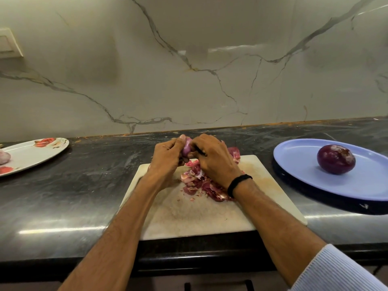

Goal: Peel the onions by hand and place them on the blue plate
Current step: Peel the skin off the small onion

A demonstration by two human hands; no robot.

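Observation:
A small purple onion [186,148] is held above the far edge of the white cutting board [195,215]. My left hand [168,156] grips it from the left, thumb on top. My right hand [212,158] curls round it from the right and hides most of it. A heap of red-pink onion skins [201,183] lies on the board under my hands. On the right, the blue plate [315,177] holds one peeled dark-purple onion [336,162].
A white plate with red flowers [33,154] sits at the far left, with a pale onion [4,157] at its left edge. The dark counter [84,185] runs back to a marble wall. A black band circles my right wrist.

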